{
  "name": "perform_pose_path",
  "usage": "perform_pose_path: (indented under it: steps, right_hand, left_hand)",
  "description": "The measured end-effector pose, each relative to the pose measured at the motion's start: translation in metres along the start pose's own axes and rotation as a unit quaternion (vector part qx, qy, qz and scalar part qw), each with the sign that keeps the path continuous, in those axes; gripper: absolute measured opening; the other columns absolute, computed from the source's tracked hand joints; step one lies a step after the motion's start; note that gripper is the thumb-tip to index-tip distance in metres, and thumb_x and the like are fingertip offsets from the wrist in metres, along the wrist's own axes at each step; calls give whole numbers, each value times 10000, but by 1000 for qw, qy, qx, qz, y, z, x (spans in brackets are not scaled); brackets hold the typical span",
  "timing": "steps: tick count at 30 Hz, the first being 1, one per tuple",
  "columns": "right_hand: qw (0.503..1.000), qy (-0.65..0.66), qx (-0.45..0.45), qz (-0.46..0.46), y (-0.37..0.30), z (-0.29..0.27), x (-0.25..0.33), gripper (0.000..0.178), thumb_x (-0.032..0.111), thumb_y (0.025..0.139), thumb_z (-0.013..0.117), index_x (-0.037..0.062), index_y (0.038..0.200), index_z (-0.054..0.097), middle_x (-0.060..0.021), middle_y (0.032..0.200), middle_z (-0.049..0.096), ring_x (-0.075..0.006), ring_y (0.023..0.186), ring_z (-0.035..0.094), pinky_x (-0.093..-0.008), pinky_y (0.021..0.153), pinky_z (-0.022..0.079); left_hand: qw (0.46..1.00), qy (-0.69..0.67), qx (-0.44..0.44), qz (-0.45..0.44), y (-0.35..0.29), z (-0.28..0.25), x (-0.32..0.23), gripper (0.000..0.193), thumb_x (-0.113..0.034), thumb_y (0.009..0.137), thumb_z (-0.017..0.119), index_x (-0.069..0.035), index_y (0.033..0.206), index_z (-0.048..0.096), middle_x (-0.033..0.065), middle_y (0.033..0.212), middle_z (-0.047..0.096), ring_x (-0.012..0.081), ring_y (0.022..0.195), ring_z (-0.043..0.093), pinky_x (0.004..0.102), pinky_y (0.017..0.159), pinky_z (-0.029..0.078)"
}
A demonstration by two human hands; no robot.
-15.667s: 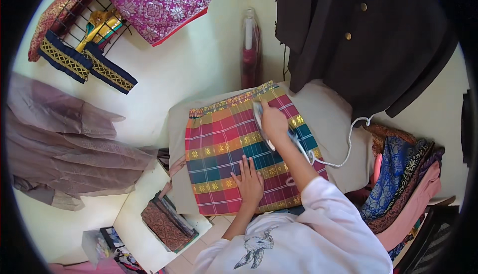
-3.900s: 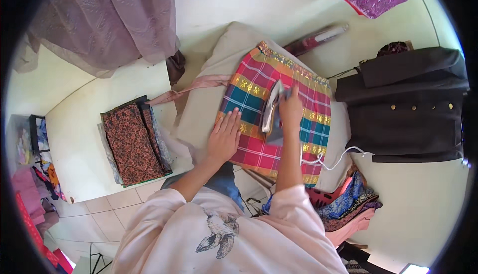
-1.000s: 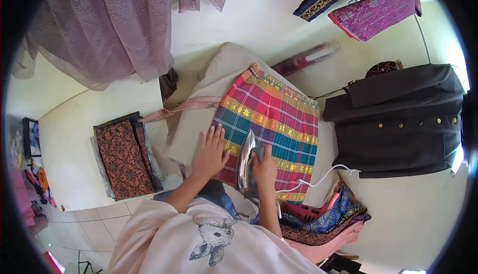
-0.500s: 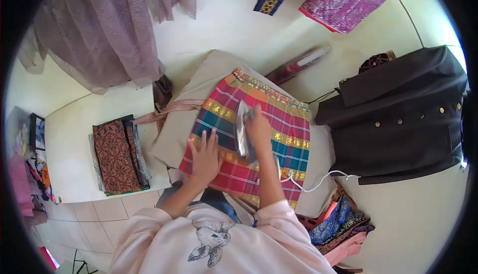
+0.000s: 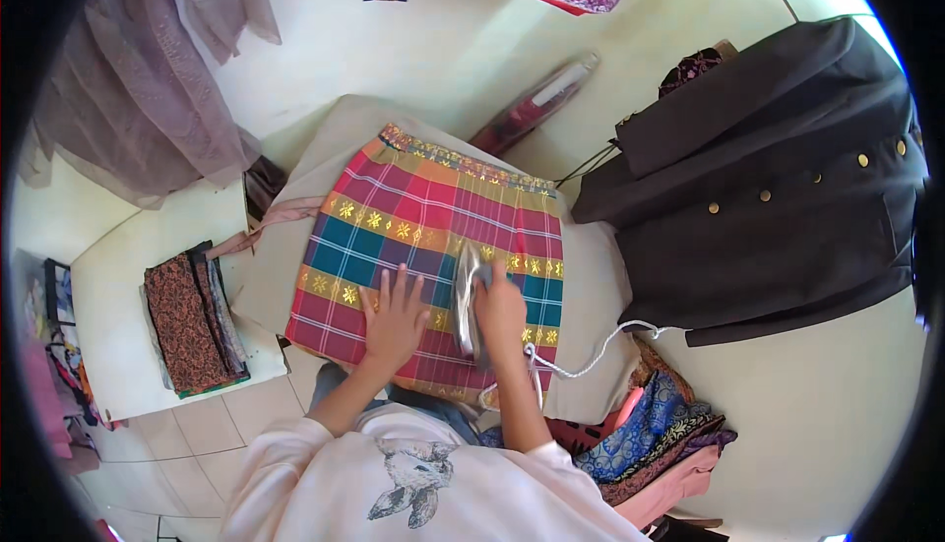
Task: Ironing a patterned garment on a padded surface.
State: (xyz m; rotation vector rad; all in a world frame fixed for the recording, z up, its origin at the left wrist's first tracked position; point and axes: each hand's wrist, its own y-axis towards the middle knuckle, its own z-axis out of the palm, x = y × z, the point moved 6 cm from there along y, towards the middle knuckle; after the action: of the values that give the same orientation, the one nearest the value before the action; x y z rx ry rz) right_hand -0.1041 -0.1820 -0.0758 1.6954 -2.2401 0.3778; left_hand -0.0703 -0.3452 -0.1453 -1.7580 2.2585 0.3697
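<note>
A checked skirt (image 5: 359, 188) in red, teal and gold, with a patterned waistband at its far edge, lies spread on a beige padded surface (image 5: 600, 345). My right hand (image 5: 500, 311) is closed round the handle of a clothes iron (image 5: 466, 301), whose shiny body rests on the skirt's lower middle, tip pointing away from me. A white cord (image 5: 591, 365) runs from behind the iron toward the right. To the left of the iron, my left hand (image 5: 396, 320) lies flat on the cloth with its fingers spread.
A dark jacket with gold buttons (image 5: 768, 237) hangs on the right. Folded patterned cloths (image 5: 187, 330) sit on a white table (image 5: 103, 320) at left. Sheer mauve fabric (image 5: 148, 79) hangs far left. Piled fabrics (image 5: 640, 444) lie at lower right. Beyond the skirt is a long wrapped roll (image 5: 536, 104).
The iron has slid nearer to me across the skirt, in my right hand. My left hand still lies flat on the cloth. The whole view has shifted, moving the surroundings leftward.
</note>
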Motion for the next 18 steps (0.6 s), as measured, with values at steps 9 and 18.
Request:
perform_pose_path:
  steps: [9, 18]
  right_hand:
    - [1000, 13, -21, -15, 110, -4, 7, 357, 193, 818, 607, 75, 1108, 438, -258, 821, 619, -430, 772, 604, -510, 644, 470]
    - [997, -9, 59, 41, -28, -36, -65, 309, 237, 855, 574, 120, 1100, 426, -242, 750, 614, -440, 714, 595, -519, 597, 454]
  left_hand:
    - [1000, 25, -5, 14, 6, 10, -40, 556, -339, 901, 437, -179, 1416, 305, 120, 1490, 195, 328, 1372, 176, 637, 1043, 100]
    - [1000, 12, 14, -11, 12, 12, -50, 519, -297, 905, 429, -264, 1411, 319, 115, 1502, 167, 334, 1370, 187, 639, 1037, 114]
